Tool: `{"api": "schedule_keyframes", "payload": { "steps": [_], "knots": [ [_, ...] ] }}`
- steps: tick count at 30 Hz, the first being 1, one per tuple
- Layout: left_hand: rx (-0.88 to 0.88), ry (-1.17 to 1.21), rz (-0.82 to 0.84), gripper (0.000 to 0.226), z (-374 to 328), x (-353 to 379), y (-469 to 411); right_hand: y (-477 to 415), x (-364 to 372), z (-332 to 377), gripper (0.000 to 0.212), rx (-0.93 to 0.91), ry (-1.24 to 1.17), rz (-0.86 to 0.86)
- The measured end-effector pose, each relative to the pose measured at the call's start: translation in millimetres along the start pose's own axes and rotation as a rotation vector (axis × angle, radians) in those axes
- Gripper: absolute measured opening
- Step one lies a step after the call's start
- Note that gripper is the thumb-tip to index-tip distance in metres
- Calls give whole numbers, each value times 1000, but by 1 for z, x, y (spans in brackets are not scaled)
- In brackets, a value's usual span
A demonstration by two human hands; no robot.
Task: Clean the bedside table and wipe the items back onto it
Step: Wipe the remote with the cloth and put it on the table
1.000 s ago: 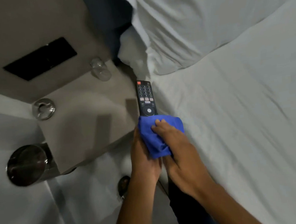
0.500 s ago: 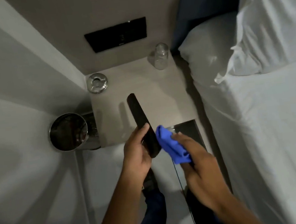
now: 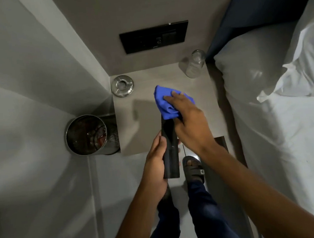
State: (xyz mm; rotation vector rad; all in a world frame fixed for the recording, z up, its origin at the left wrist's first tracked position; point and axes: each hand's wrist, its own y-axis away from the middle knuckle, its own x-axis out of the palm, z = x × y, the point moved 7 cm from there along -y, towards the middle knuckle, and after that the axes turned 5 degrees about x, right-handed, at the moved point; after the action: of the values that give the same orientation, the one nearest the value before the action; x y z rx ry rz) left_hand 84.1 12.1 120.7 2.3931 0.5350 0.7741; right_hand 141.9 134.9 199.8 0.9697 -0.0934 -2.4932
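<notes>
Blue cloth (image 3: 167, 103) is being pressed by the right hand (image 3: 188, 123) onto a black remote (image 3: 170, 148) the left hand (image 3: 157, 165) is gripping above the bedside table (image 3: 204, 102).

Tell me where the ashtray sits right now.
In the head view, the round metal ashtray sits on the bedside table's back-left corner against the wall, above the metal waste bin and left of the blue cloth.
</notes>
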Motion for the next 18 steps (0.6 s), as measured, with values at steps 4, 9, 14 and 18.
{"api": "schedule_keyframes", "payload": {
  "steps": [4, 9, 14, 18],
  "knots": [
    [-35, 316, -95, 38, -13, 11, -31, 14, 22, -8, 57, 10, -56, 96],
    [-163, 349, -283, 48, 3, 15, -78, 24, 23, -52, 54, 136, -129, 123],
    [-127, 111, -433, 39, 19, 3, -120, 20, 9, -88, 44, 158, -67, 228],
    [-107, -105, -583, 66, 30, -10, -142, 8, -15, -121, 43, 206, -42, 275]
  ]
}}
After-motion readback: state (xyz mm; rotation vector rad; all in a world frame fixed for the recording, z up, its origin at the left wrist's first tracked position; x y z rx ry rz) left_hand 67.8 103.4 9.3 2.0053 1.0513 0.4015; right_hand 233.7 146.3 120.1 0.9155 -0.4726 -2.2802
